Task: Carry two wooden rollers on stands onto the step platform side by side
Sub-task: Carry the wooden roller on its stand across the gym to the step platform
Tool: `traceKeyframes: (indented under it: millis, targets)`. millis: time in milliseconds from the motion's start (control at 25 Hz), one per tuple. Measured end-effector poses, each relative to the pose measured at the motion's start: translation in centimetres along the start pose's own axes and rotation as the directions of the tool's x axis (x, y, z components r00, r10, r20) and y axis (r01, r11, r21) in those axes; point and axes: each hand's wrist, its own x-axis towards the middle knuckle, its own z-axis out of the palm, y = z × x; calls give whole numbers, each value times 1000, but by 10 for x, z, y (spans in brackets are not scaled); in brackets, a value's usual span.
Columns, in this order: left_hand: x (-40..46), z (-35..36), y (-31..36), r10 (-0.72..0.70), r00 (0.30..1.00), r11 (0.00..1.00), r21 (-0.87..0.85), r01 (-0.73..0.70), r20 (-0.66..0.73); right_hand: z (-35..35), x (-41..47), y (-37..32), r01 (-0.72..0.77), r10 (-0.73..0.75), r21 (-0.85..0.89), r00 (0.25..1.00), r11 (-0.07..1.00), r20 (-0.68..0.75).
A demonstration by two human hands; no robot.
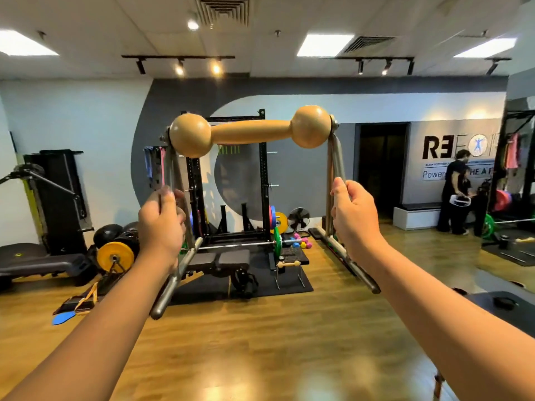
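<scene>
A wooden roller (250, 131), dumbbell-shaped with two round ends, hangs in a grey metal stand held up in the air in front of me. My left hand (160, 222) grips the stand's left upright. My right hand (351, 217) grips the right upright. The stand's two foot bars (173, 277) point toward me, clear of the floor. A second, smaller-looking wooden roller on a stand (288, 265) stands far off on the black mat by the rack. A dark platform corner (503, 309) shows at the right edge.
A black squat rack (262, 180) with a loaded barbell and a bench (220, 260) stands ahead. Weight plates, a treadmill and straps lie at the left. A person stands at the far right by a mirror. Wooden floor stretches in front of me.
</scene>
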Motion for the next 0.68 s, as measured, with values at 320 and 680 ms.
traceKeyframes:
  millis: [320,680]
  targets:
    - [134,101,-120,27,997,999,37,-30,72,57,136,132,-62,64,50,997,997,-35]
    - [230,217,-206,80,991,991,115,-68,-108,97,325,281,-37,32,61,996,997,84]
